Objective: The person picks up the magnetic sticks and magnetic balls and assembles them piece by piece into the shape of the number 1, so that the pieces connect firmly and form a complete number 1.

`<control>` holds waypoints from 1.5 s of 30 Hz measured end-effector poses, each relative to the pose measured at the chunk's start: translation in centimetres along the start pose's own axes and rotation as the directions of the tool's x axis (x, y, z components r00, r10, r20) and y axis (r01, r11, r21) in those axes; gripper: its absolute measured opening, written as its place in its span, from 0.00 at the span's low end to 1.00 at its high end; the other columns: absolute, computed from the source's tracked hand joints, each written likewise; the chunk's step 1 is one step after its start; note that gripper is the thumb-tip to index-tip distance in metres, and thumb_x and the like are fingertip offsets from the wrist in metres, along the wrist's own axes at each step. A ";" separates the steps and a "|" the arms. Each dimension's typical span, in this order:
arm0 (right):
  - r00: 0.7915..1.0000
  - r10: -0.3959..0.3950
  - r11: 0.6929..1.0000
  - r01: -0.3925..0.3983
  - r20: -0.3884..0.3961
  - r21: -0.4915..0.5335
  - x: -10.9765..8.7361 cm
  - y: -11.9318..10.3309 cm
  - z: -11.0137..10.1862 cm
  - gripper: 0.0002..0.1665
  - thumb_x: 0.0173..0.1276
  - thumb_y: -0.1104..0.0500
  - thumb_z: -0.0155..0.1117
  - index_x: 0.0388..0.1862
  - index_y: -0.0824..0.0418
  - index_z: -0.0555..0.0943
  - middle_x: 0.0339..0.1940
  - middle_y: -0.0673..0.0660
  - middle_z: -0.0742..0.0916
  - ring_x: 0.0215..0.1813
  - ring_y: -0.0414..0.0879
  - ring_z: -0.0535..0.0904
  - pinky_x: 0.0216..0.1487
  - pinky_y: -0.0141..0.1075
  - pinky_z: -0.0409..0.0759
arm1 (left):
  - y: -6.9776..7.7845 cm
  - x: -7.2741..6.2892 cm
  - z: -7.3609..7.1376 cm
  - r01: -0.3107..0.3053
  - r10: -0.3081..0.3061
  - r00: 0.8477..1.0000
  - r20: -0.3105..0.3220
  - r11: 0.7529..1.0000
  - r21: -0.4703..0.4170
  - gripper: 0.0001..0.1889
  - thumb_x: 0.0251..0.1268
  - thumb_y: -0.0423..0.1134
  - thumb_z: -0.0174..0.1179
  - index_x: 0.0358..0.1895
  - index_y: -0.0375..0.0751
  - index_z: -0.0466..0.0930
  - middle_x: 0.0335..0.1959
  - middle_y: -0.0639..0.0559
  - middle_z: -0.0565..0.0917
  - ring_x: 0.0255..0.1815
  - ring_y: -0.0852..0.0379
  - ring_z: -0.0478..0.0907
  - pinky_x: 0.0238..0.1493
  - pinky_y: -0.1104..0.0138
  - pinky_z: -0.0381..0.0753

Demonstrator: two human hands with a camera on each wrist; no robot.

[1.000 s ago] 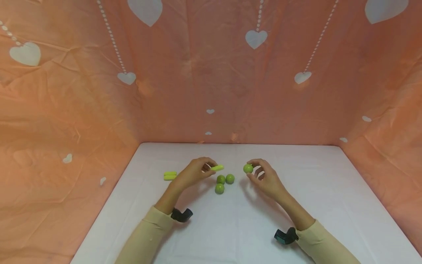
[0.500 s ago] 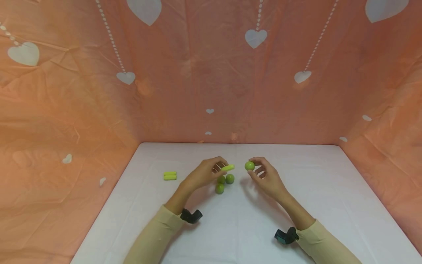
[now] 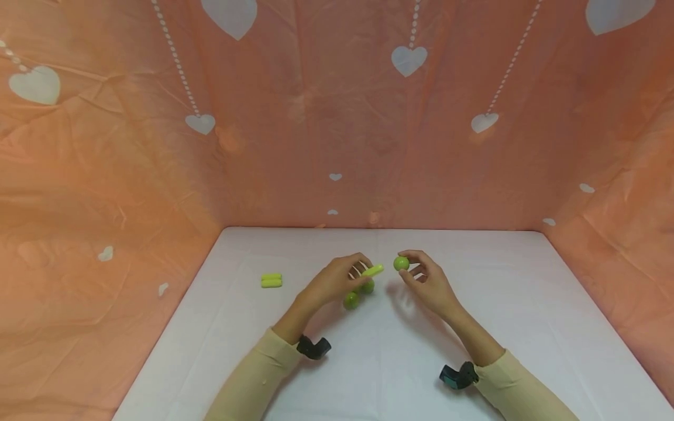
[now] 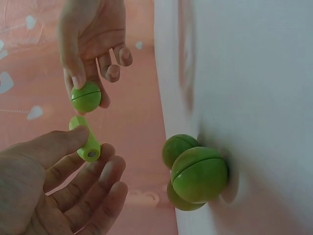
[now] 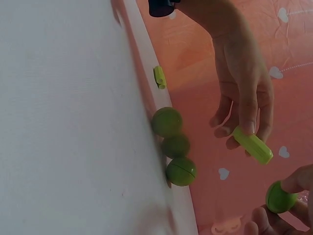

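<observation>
My left hand (image 3: 337, 279) pinches a short yellow-green magnetic rod (image 3: 372, 271) between thumb and fingers. A grey dot shows in the end of that rod (image 4: 91, 153) in the left wrist view. Facing it, my right hand (image 3: 430, 286) holds a green ball (image 3: 401, 263) at its fingertips, and a seam runs round the ball (image 4: 86, 97). A small gap separates rod and ball in the head view. Below my left hand three more green balls lie close together on the table; one ball (image 3: 351, 301) shows well, while the hand covers much of the others.
Two more yellow-green rods (image 3: 271, 280) lie side by side on the white table (image 3: 411, 374), left of my left hand. Dark wrist cameras (image 3: 314, 348) sit at both cuffs. An orange cloth (image 3: 295, 117) with pale hearts hangs behind and at the sides.
My left hand has moved right with its rod, over the loose balls and closer to the held ball. The right hand has shifted only slightly, and the rod now tilts upward.
</observation>
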State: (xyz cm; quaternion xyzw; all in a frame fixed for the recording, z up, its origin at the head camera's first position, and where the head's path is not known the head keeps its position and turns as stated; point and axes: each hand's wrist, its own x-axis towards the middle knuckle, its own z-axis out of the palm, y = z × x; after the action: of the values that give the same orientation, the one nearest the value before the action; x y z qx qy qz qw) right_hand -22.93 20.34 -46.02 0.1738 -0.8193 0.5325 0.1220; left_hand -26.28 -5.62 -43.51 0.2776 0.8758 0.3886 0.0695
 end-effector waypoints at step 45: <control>0.990 0.080 0.976 -0.101 0.117 0.191 -0.5 1.4 1.3 0.22 0.80 0.66 0.66 0.68 0.69 0.73 0.55 0.72 0.86 0.39 0.55 0.86 0.39 0.35 0.85 | 0.1 0.0 1.6 0.013 -0.016 0.999 0.032 0.996 0.087 0.13 0.76 0.46 0.69 0.58 0.50 0.84 0.45 0.55 0.90 0.46 0.59 0.86 0.50 0.60 0.84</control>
State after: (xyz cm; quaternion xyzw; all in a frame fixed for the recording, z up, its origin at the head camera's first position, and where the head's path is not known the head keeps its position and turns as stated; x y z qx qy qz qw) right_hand -23.10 19.75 -47.83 0.1761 -0.7752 0.6057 0.0351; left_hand -25.68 -4.57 -44.50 0.2802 0.8926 0.3452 0.0745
